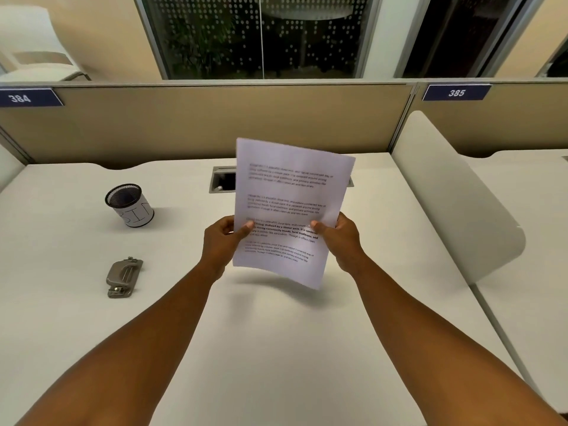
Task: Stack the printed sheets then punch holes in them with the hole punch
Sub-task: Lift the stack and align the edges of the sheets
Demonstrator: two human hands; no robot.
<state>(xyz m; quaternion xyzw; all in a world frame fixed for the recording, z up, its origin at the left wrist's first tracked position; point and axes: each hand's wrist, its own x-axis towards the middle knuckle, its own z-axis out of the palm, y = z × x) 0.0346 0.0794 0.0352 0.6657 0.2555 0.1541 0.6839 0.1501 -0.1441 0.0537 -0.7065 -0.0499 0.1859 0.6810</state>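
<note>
Desk [276, 348]: hole punch [124, 277], mesh cup [130, 205]; sheets [289, 210] aloft

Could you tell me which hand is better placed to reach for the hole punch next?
Probably the left hand: the hole punch lies on the desk on its side, while the right hand could keep gripping the printed sheets.

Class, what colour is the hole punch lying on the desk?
Metallic grey: the hole punch, seen best in the head view.

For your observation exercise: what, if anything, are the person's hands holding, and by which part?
Both hands, left and right, hold the white printed paper sheets above the desk, each grip on a side edge of the lower half.
</note>
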